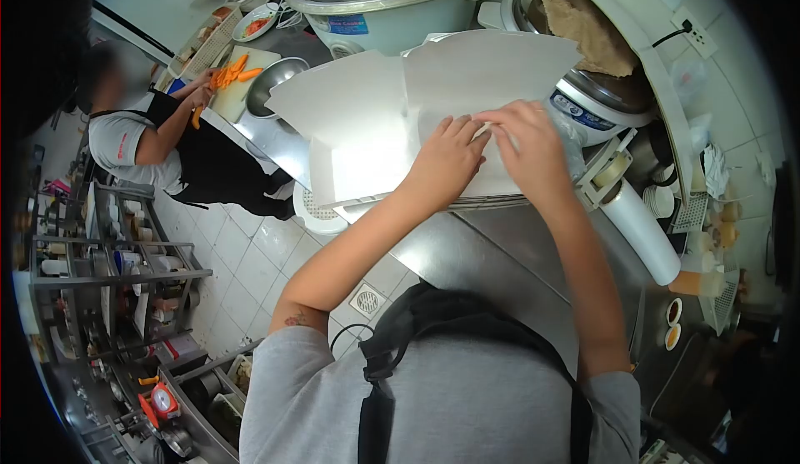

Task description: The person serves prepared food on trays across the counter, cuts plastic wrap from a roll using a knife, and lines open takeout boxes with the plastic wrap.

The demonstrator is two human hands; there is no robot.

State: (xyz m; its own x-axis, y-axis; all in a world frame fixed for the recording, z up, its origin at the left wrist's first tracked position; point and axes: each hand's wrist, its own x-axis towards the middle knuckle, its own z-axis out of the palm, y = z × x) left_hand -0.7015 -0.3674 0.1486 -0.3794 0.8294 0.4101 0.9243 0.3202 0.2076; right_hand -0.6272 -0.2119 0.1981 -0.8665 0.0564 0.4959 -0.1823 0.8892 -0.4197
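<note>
Head camera: nearest you are your light-grey shirt (492, 397) and its black fabric strap (379, 418), with the brushed-steel worktop (492, 251) beyond. On it lies the open, creased white cardboard box (367, 168), its flaps spread, both your hands over its right part. Your left hand (450, 160) has its fingers bent, fingertips close to those of your right hand (532, 152), whose thumb and forefinger are drawn together at a small pale edge; you cannot tell which fingers grip it. Right of the box lies a thick white roll (640, 231). Past the box stand a large pale-green rice cooker (392, 27) and, to its right, a white rice cooker with a blue label (596, 118). Farther left, a co-worker in a black apron (221, 160) handles orange carrot pieces (237, 72) on a pale cutting board (260, 62), beside a round steel bowl (271, 89).
</note>
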